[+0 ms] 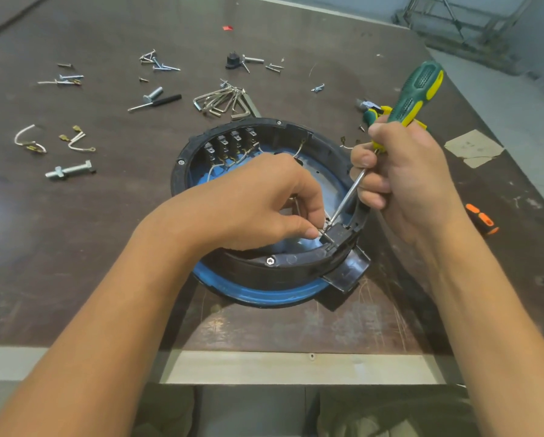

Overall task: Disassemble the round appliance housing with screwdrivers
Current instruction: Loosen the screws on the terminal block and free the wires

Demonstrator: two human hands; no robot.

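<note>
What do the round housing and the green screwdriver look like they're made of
The round housing looks like matte black plastic over a glossy blue shell, material unclear. The green screwdriver has a dimpled green-and-yellow handle, probably rubbery plastic; shiny shaft, likely steel.

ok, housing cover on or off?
Off. The housing is open on top: terminals and wires show inside, where the left hand pinches a connector.

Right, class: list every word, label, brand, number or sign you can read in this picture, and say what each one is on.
Nothing in this view can be read as text.
Paper scrap: faint marks, too blurred to read.
Green screwdriver in the right hand: no brand legible on the handle.
Round housing: no label or number shows.
</note>
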